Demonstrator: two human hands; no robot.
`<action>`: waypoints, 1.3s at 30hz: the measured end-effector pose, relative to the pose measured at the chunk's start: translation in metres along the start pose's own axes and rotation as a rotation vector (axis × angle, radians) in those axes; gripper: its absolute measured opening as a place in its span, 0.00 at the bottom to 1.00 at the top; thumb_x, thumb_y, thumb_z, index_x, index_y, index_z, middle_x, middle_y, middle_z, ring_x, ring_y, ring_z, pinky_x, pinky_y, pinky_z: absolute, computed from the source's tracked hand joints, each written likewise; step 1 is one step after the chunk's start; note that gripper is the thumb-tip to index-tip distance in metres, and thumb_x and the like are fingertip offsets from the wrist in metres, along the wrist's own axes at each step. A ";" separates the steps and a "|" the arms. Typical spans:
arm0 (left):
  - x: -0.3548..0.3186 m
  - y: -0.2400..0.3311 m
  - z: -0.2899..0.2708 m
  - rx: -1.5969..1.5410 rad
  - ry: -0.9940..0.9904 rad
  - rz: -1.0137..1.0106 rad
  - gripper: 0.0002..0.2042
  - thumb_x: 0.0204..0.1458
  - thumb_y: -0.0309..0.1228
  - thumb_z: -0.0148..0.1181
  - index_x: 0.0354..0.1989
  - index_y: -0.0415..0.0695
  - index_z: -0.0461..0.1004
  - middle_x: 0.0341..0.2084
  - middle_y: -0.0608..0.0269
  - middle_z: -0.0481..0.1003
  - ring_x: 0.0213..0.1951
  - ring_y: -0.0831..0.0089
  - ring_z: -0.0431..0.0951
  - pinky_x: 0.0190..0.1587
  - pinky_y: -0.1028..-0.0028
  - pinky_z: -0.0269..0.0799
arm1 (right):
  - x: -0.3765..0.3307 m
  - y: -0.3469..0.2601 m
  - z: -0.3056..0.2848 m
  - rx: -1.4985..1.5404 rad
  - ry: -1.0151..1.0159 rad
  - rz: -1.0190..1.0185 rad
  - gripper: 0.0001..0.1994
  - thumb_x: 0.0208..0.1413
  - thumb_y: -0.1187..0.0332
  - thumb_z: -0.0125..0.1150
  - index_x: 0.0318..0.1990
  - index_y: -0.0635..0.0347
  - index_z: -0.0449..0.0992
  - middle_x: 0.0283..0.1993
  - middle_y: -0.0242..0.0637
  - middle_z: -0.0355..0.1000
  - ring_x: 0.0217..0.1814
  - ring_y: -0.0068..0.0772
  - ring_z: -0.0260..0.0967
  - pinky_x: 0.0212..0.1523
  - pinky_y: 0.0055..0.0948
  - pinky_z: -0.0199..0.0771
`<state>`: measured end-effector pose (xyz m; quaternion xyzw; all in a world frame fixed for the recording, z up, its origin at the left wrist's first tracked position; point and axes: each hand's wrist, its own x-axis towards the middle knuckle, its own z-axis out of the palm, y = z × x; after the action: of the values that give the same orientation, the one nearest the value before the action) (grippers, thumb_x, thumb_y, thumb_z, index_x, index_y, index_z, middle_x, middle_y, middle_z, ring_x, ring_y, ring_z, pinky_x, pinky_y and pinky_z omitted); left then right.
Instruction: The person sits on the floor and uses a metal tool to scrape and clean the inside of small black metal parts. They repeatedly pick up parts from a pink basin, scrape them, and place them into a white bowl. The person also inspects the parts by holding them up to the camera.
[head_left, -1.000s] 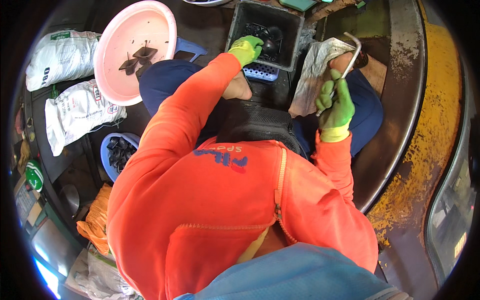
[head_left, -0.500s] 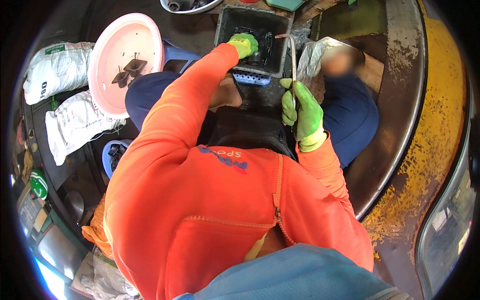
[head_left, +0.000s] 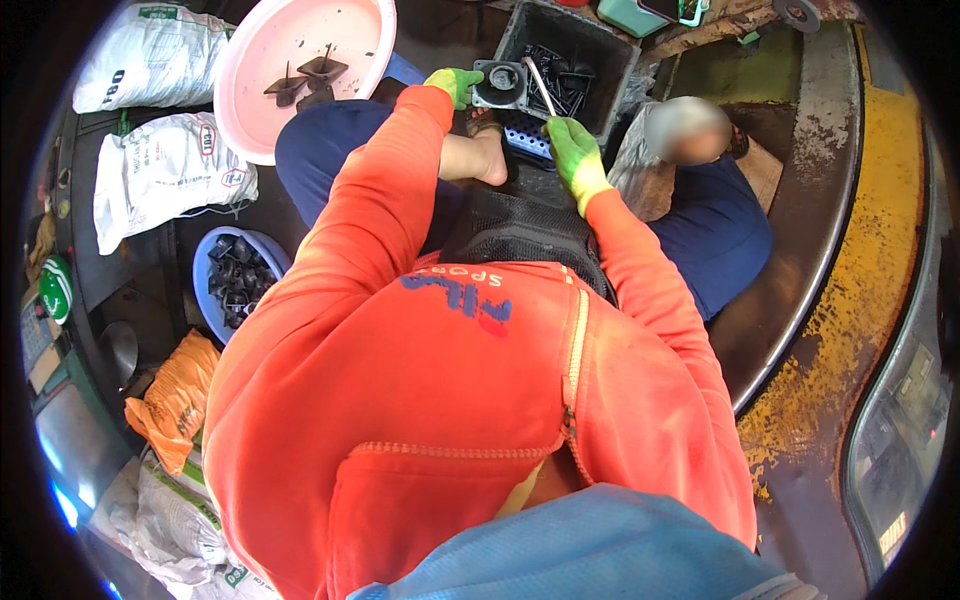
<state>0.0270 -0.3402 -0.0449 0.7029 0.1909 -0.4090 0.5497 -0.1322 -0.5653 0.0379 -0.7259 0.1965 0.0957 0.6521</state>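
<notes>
My left hand (head_left: 455,86), in a yellow-green glove, is closed on the left edge of a black square part (head_left: 501,84) with a round raised centre. The part is held at the near left corner of a black bin (head_left: 618,88). Closed around a thin metal rod with a bent tip (head_left: 541,88) is my right hand (head_left: 575,158), gloved in green. The rod slants up and left, its tip close to the right side of the square part. Several dark pieces (head_left: 568,78) lie inside the bin.
Left of my knee, a pink basin (head_left: 240,125) holds a few dark pieces with stems. Further back toward me sits a blue basin (head_left: 203,290) of black parts. White sacks (head_left: 165,175) and an orange bag (head_left: 175,395) lie at left. A blue perforated basket (head_left: 528,138) stands under the bin.
My left hand has come out of the bin and now holds the black square part. My right hand has moved forward and left, bringing the rod's tip beside that part. The view has shifted.
</notes>
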 end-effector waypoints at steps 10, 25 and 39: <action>0.002 -0.032 0.018 0.375 0.012 0.770 0.38 0.38 0.21 0.60 0.66 0.44 0.62 0.62 0.50 0.66 0.65 0.57 0.64 0.66 0.67 0.60 | 0.041 0.068 0.009 -0.030 -0.059 0.092 0.14 0.63 0.56 0.56 0.31 0.55 0.75 0.19 0.20 0.58 0.19 0.15 0.50 0.21 0.21 0.48; -0.015 -0.014 0.057 0.802 0.432 0.785 0.41 0.35 0.55 0.71 0.63 0.59 0.68 0.69 0.56 0.58 0.71 0.50 0.49 0.68 0.47 0.48 | 0.020 0.021 0.005 -0.468 -0.102 0.001 0.22 0.64 0.49 0.47 0.43 0.61 0.75 0.44 0.53 0.75 0.49 0.58 0.70 0.50 0.43 0.68; 0.007 -0.023 0.057 0.565 0.276 0.929 0.36 0.39 0.48 0.73 0.59 0.50 0.71 0.60 0.57 0.69 0.64 0.50 0.62 0.69 0.59 0.54 | 0.005 -0.019 -0.003 -0.678 -0.100 -0.173 0.24 0.66 0.49 0.41 0.48 0.61 0.74 0.48 0.58 0.72 0.52 0.63 0.69 0.51 0.48 0.68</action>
<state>-0.0061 -0.3872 -0.0681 0.8801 -0.1855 -0.0632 0.4325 -0.1205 -0.5674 0.0536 -0.9095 0.0594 0.1352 0.3886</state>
